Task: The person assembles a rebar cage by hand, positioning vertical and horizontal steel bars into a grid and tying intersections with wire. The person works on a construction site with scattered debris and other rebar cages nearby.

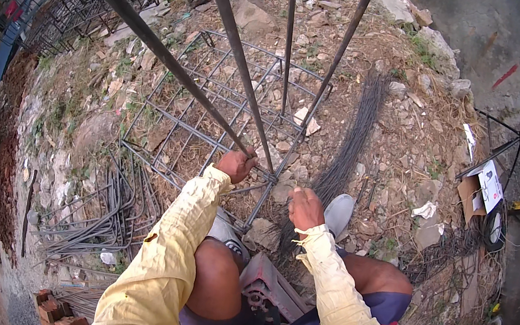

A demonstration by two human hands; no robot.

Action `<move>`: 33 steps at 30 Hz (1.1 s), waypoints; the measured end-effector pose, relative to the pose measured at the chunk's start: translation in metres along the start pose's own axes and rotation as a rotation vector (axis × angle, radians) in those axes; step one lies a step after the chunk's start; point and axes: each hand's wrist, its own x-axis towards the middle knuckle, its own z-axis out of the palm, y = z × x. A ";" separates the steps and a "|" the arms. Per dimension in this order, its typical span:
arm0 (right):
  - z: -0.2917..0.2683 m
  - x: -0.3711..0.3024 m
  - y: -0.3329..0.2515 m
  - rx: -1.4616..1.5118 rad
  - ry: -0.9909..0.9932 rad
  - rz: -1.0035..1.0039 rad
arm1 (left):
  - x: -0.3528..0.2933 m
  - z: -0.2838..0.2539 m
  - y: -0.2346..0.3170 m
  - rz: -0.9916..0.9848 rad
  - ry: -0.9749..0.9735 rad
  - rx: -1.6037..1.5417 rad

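My left hand [236,165] is closed round the lower end of a dark steel bar [157,33] that slants up to the far left. Several such bars stand on the steel mesh [205,98], a grid of crossed rods on the ground. Another upright bar [239,44] comes down just right of that hand, near the mesh's near corner. My right hand [305,207] is apart from the bars, its fingers curled together beside the mesh edge. What it holds, if anything, is hidden.
A long bundle of thin wire [354,134] lies right of the mesh. Bent rods [110,206] are heaped at left, with bricks [60,317] nearer me. Steel cages [87,0] stand far left. At right are a cardboard box [473,197] and a grey wall [504,38]. Rubble covers the ground.
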 end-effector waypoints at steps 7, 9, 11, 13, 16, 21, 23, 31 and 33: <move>0.090 -0.025 0.039 -0.470 0.122 -0.120 | 0.000 -0.001 -0.011 0.031 -0.002 0.046; 0.096 -0.018 0.034 -0.566 0.140 -0.180 | 0.002 -0.002 -0.014 0.051 -0.002 0.043; 0.097 -0.011 0.032 -0.635 0.175 -0.226 | 0.003 -0.002 -0.013 0.087 0.007 0.054; 0.096 -0.001 0.031 -0.730 0.186 -0.229 | 0.003 0.000 -0.011 0.103 0.017 0.042; 0.096 0.016 0.031 -0.795 0.152 -0.166 | 0.002 -0.004 -0.009 0.106 0.016 0.057; 0.101 0.040 0.018 -0.943 0.017 -0.046 | 0.004 -0.006 -0.010 0.076 -0.048 0.082; 0.104 0.046 0.014 -0.926 -0.016 -0.006 | 0.003 -0.006 -0.013 0.069 -0.045 0.112; 0.119 0.062 0.040 -0.651 0.171 -0.029 | 0.008 -0.001 0.000 0.072 -0.019 0.108; 0.123 0.053 0.031 -0.556 0.184 -0.018 | 0.006 -0.002 -0.004 0.043 -0.021 0.119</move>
